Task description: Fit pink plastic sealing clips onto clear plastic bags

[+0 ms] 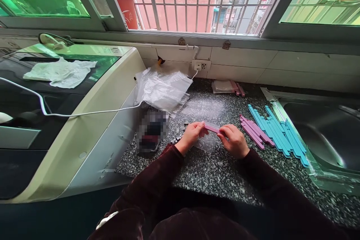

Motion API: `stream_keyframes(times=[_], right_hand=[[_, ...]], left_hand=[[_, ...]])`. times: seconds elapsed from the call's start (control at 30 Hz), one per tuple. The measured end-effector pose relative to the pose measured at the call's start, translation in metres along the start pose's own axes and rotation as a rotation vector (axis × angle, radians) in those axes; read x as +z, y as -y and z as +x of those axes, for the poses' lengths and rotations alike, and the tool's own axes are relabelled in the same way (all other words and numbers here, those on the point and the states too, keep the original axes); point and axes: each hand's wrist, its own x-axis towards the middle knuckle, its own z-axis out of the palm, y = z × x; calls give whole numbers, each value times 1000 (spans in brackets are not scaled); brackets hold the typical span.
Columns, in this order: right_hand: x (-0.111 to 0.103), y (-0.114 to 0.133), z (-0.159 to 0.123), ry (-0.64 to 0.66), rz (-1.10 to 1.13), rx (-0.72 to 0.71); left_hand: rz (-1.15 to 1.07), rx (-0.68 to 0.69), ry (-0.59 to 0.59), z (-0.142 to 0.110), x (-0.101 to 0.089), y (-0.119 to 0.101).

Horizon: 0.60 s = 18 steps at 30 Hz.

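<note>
Well inside counter edge (pixel 213 188), pink strip (pixel 212 129) between left hand (pixel 193 134) and right hand (pixel 235 141)

On our left we see a large cream-and-black appliance (pixel 98 97) with a crumpled white cloth (pixel 70 72) on top and a white cord (pixel 92 113) crossing it. Ahead, a white wall socket (pixel 201 66) and a thin white pipe (pixel 168 45) sit on the pale tiled wall (pixel 239 58), below a window with metal bars (pixel 180 4) and an orange-red flowerpot (pixel 128 13). To our right is a metal sink (pixel 332 135).
</note>
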Motion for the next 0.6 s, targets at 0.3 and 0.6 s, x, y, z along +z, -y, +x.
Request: stream_keyframes(times=[0.3,0.6], right_hand=[[7,-3,-5,27,59,5],[8,-3,-6,7,60,-14]], left_hand=[[-8,16,-15,1,1,4],[-33,-9,-56,3,2,11]])
